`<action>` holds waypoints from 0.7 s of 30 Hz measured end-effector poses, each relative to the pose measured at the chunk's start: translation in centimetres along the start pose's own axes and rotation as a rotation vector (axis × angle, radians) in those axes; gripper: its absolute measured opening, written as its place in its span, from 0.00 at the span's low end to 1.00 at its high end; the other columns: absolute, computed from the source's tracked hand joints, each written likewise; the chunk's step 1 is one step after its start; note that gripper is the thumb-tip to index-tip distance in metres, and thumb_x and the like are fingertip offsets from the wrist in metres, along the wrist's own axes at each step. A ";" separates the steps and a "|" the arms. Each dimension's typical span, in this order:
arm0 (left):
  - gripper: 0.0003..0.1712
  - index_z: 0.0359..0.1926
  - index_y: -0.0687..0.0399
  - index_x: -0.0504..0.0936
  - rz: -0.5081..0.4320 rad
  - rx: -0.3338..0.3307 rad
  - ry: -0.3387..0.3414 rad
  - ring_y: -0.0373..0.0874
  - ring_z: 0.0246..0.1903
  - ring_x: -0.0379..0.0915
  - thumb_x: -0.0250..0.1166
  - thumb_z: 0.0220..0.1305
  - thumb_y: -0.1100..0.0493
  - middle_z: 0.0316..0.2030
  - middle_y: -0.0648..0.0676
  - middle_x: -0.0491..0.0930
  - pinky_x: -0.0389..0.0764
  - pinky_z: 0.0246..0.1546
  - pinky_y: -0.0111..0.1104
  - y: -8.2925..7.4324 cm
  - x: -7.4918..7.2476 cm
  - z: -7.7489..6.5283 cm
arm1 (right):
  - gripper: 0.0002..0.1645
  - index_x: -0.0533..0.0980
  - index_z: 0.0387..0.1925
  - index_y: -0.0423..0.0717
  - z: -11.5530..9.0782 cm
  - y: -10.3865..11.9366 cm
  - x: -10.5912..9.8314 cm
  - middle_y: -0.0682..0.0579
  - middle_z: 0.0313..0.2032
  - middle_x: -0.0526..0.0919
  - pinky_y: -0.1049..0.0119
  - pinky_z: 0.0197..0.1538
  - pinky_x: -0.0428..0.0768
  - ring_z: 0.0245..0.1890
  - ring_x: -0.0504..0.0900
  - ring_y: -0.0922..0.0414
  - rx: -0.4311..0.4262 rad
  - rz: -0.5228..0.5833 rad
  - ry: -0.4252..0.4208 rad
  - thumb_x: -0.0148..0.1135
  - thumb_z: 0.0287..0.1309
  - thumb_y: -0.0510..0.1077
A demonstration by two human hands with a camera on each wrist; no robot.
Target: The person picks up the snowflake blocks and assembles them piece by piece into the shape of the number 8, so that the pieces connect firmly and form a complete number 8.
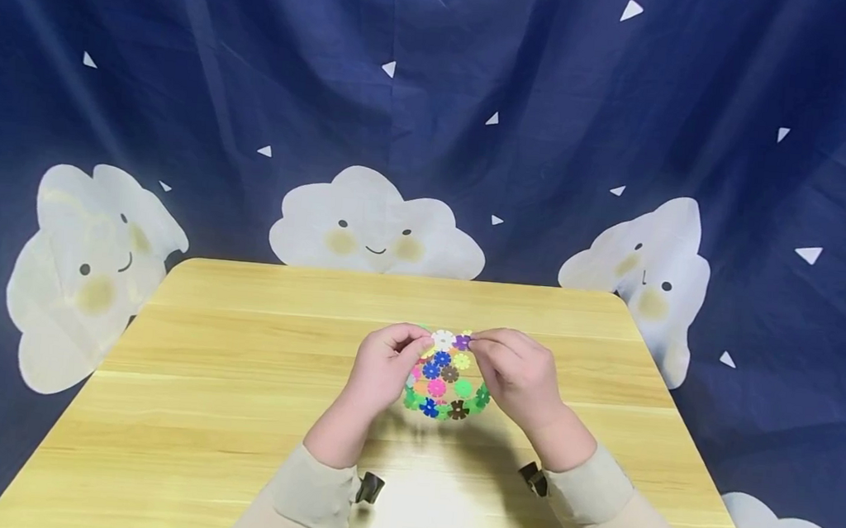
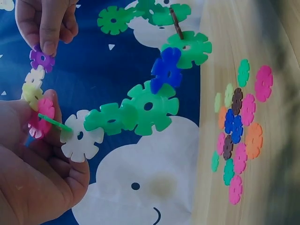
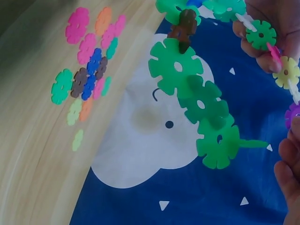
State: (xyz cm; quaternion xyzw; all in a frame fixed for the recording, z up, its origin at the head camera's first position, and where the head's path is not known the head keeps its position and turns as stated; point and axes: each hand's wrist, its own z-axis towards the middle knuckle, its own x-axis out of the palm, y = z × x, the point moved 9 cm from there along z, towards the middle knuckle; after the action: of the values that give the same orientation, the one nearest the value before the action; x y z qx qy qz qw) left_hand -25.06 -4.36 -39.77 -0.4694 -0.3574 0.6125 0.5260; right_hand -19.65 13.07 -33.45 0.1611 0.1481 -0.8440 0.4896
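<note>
A chain of snowflake-shaped plastic discs, mostly green with blue, brown, pink and white ones, hangs in a loop from both hands above the table. My left hand (image 1: 381, 368) pinches the chain around its yellow disc (image 2: 32, 95) and pink disc (image 2: 42, 117), and a white disc (image 2: 82, 137) lies against its fingers. Opposite it, my right hand (image 1: 522, 375) pinches a purple disc (image 2: 42, 59) between thumb and fingertip. A small white disc (image 2: 34, 77) links the purple and yellow ones. Large green discs (image 3: 176, 66) dangle below.
Several loose snowflake discs, among them a pink disc (image 2: 263, 83) and an orange disc (image 2: 254, 140), lie in a cluster on the wooden table (image 1: 232, 415) beneath the chain. Behind the table hangs a dark blue curtain (image 1: 436, 91) with clouds. Black wrist-worn pieces (image 1: 370, 488) sit by the cuffs.
</note>
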 end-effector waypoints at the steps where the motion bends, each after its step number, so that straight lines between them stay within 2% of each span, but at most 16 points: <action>1: 0.04 0.40 0.62 0.89 0.003 -0.001 0.004 0.40 0.24 0.72 0.68 0.72 0.66 0.27 0.53 0.81 0.79 0.29 0.29 -0.1 0.0 0.0 | 0.11 0.85 0.35 0.38 0.0 0.1 0.0 0.46 0.34 0.89 0.58 0.36 0.89 0.30 0.89 0.49 -0.002 -0.010 0.003 0.59 0.74 0.34; 10: 0.06 0.43 0.62 0.88 0.017 -0.026 0.083 0.42 0.25 0.72 0.66 0.75 0.64 0.27 0.52 0.80 0.80 0.30 0.31 -0.2 0.6 0.1 | 0.12 0.84 0.35 0.37 -0.1 -0.1 0.4 0.45 0.33 0.89 0.57 0.34 0.89 0.30 0.89 0.48 0.005 -0.002 0.015 0.58 0.76 0.35; 14: 0.07 0.45 0.58 0.90 0.079 -0.060 0.139 0.43 0.30 0.76 0.69 0.74 0.59 0.31 0.51 0.83 0.82 0.34 0.35 0.1 1.1 0.2 | 0.13 0.84 0.34 0.39 0.0 -0.1 0.4 0.46 0.33 0.88 0.58 0.34 0.89 0.29 0.88 0.49 0.011 -0.012 0.032 0.57 0.77 0.36; 17: 0.07 0.43 0.55 0.90 0.137 -0.060 0.148 0.43 0.35 0.78 0.70 0.72 0.56 0.35 0.50 0.85 0.83 0.39 0.37 0.2 1.2 0.5 | 0.11 0.83 0.35 0.40 -0.1 -0.3 0.7 0.47 0.35 0.89 0.58 0.35 0.89 0.31 0.89 0.49 0.023 -0.014 0.063 0.59 0.75 0.36; 19: 0.07 0.42 0.56 0.90 0.144 -0.055 0.121 0.43 0.37 0.78 0.70 0.72 0.57 0.37 0.50 0.85 0.84 0.42 0.39 0.1 0.9 0.7 | 0.06 0.83 0.36 0.38 -0.4 -1.4 0.6 0.45 0.36 0.89 0.57 0.38 0.89 0.33 0.89 0.47 0.092 0.001 0.064 0.63 0.70 0.34; 21: 0.07 0.41 0.58 0.89 0.123 -0.055 0.077 0.44 0.36 0.79 0.71 0.72 0.58 0.35 0.51 0.85 0.84 0.41 0.39 0.3 0.4 0.8 | 0.03 0.84 0.36 0.36 -1.3 -3.9 0.3 0.43 0.36 0.89 0.62 0.39 0.88 0.33 0.88 0.46 0.272 0.036 0.042 0.65 0.64 0.30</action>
State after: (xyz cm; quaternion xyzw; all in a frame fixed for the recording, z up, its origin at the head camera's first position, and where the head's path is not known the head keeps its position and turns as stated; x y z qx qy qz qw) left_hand -25.96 -4.02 -39.86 -0.5280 -0.3242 0.6152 0.4875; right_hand -23.01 15.27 -34.42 0.2463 0.0394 -0.8439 0.4751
